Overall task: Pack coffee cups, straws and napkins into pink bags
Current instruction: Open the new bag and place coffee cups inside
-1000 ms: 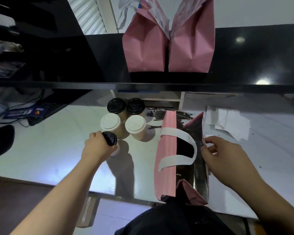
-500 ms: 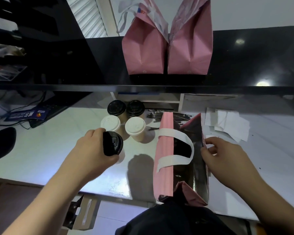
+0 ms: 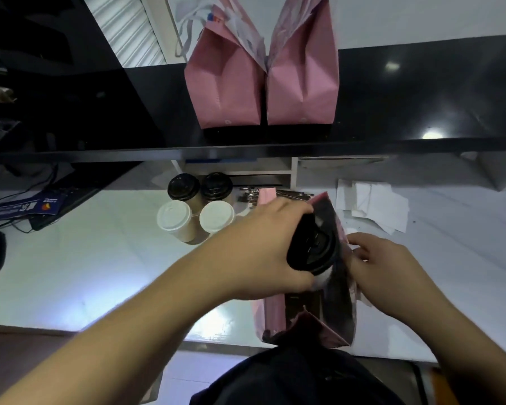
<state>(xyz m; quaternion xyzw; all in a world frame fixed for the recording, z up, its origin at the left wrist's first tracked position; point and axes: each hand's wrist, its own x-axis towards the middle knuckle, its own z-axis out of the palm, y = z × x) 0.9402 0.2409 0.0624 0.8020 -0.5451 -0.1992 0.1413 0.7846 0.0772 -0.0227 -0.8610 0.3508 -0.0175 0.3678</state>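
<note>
Over the mouth of the open bag (image 3: pixel 338 290) on the white counter (image 3: pixel 85 258), the left hand (image 3: pixel 263 247) grips a black-lidded cup (image 3: pixel 313 249), fingers curled round its side. The cup hangs tilted above the opening and is not yet inside. The right hand (image 3: pixel 383 267) pinches the bag's right rim, holding the mouth apart. Step in hand, as judged: loading a cup into the bag. The next move calls for righting the cup and lowering it straight to the bag floor while the rim is kept spread. Four cups (image 3: pixel 199 206) stand near, behind the left hand; napkins (image 3: pixel 374 203) lie beyond the bag. Two filled bags (image 3: pixel 260 77) stand on the black shelf (image 3: pixel 421 97).
</note>
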